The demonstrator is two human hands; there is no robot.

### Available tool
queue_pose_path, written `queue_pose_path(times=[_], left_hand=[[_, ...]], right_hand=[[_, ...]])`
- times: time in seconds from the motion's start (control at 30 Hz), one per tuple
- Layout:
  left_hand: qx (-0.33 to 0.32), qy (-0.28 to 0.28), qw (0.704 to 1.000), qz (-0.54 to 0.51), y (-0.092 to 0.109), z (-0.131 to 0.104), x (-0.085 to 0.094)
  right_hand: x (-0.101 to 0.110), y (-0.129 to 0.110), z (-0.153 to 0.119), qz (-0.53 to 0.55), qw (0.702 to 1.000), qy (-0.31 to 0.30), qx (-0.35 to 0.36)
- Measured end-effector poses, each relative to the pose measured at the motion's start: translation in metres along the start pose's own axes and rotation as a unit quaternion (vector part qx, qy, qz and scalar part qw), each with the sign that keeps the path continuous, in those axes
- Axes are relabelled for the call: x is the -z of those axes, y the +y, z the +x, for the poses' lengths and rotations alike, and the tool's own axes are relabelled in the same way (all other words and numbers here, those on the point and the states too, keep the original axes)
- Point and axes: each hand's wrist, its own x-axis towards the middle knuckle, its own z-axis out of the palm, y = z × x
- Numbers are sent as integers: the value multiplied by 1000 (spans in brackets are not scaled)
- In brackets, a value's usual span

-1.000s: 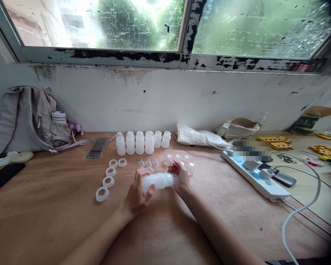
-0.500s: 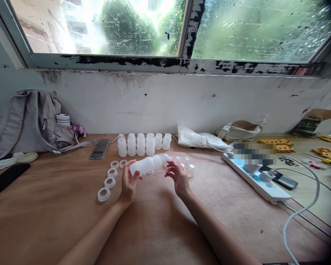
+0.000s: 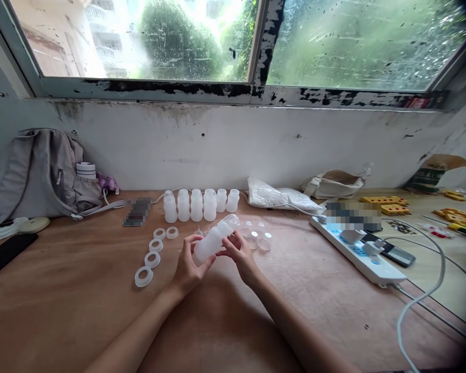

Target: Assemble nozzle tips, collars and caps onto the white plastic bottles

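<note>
The left hand (image 3: 188,267) has its grip wrapped around the lower end of a white plastic bottle (image 3: 214,239), and the right hand (image 3: 241,254) pinches the bottle's middle from the other side, thumb and fingers both touching it. The bottle is held tilted above the desk (image 3: 62,290), its base down by the left palm and its neck pointing up and away to the right, just in front of the person and clear of the wood. Behind it, near the wall, a row of six similar bottles (image 3: 200,203) stands upright, side by side. To the left of the hands a curved line of white rings (image 3: 152,254) lies flat on the desk, five in all. Just beyond the right hand sits a cluster of small clear caps (image 3: 258,235), some partly hidden by the held bottle. A grey backpack (image 3: 39,173) leans against the wall at far left, with a phone (image 3: 137,212) lying near it. On the right, a white power strip (image 3: 357,251) lies with plugs in it, and a crumpled plastic bag (image 3: 279,197) rests behind it.
</note>
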Motion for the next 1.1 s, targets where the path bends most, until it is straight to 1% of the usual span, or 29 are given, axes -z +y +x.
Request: queue_pose_path(times=[0.1, 0.2, 0.27, 0.4, 0.67, 0.9, 1.0, 1.1], left_hand=[[-29, -12, 997, 74, -5, 0, 1], [-71, -23, 989, 129, -8, 0, 2], [-90, -32, 984, 152, -11, 0, 3], [-103, -41, 978, 178, -14, 1, 4], [-102, -62, 969, 215, -14, 3, 7], [-74, -75, 972, 212, -17, 4, 6], [-67, -83, 972, 208, -17, 4, 7], [-78, -86, 971, 208, -17, 3, 6]], right_hand=[[1, 0, 0, -7, 1000, 11, 1], [0, -1, -1, -24, 1000, 15, 1], [-1, -2, -2, -32, 999, 21, 6], [-1, -2, -3, -44, 999, 28, 8], [3, 1, -4, -76, 997, 9, -1], [7, 9, -1, -94, 995, -1, -31], [7, 9, -1, -93, 995, 12, -42], [6, 7, -3, -92, 994, 33, -45]])
